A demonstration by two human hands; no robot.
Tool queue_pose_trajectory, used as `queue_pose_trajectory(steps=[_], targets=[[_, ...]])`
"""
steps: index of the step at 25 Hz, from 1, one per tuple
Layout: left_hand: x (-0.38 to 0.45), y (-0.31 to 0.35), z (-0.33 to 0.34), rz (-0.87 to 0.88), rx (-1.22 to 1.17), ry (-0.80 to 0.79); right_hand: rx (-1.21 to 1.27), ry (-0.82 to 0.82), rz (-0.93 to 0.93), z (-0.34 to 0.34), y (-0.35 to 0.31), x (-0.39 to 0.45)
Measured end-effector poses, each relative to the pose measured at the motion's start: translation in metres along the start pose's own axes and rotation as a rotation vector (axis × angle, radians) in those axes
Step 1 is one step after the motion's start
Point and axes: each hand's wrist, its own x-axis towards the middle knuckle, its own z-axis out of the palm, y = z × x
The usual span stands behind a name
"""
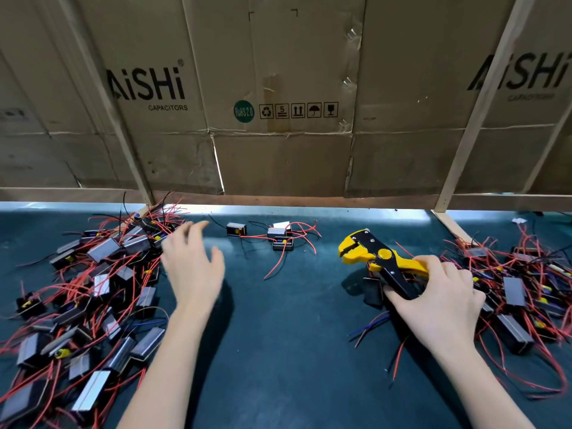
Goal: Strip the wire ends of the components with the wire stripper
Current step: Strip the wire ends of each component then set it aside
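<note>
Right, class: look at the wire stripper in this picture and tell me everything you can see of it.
The wire stripper is a yellow and black hand tool, seemingly plastic with dark metal plates, a round yellow pivot knob and small screws. Its toothed head points up and left, jaws slightly parted, nothing visible between them. It sits tilted over the dark green mat, right of centre. The right hand grips its handles, fingers curled round them.

A small electronics assembly workshop. A workbench covered in a dark green mat (278,351) carries heaps of wired black components at 9 o'clock (93,305) and 3 o'clock (520,292). Flattened capacitor cartons marked "AiSHi" (278,88) on bare wooden battens (473,119) wall it off at 12 o'clock.
</note>
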Motion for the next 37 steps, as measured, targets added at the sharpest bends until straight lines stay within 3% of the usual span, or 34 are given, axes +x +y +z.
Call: queue_pose_trajectory(steps=[3,5,8,11,14,17,18,21,23,26,29,31,33,37], targets=[[0.013,-0.034,-0.002,-0.19,0.001,-0.073,0.023,0.019,-0.004,-0.001,0.0,0.0],[0.016,-0.045,0.005,-0.246,-0.068,-0.148,0.033,0.03,-0.007,-0.002,-0.001,-0.001],[0.018,-0.044,0.007,-0.294,-0.158,-0.125,0.046,0.022,-0.005,-0.002,-0.001,-0.002],[0.017,-0.032,-0.004,-0.215,-0.283,-0.015,0.061,0.017,0.003,-0.002,0.001,-0.001],[0.012,-0.006,-0.026,-0.013,-0.555,0.052,0.084,0.023,0.005,-0.002,0.001,-0.001],[0.003,0.024,-0.041,0.136,-1.012,-0.175,0.101,0.023,0.01,-0.003,0.001,0.0],[-0.002,0.033,-0.039,0.161,-1.044,-0.296,0.103,0.019,0.011,-0.003,0.001,0.0],[-0.023,0.051,-0.018,0.2,-0.806,-0.661,0.096,0.004,0.012,-0.003,0.002,0.0],[-0.034,0.053,-0.004,0.177,-0.678,-0.82,0.095,-0.006,0.016,-0.004,0.003,0.0],[-0.039,0.051,0.004,0.111,-0.592,-0.822,0.098,-0.006,0.012,-0.004,0.002,0.0],[-0.038,0.051,0.005,0.028,-0.619,-0.631,0.098,-0.001,0.007,-0.005,0.002,0.0],[-0.036,0.052,0.001,0.062,-0.656,-0.537,0.092,-0.008,0.009,-0.006,0.001,0.0],[-0.037,0.057,-0.006,0.158,-0.726,-0.636,0.088,-0.012,0.012,-0.006,0.001,0.0],[-0.06,0.076,-0.008,0.336,-0.647,-1.046,0.074,-0.02,0.015,-0.007,0.001,0.001]])
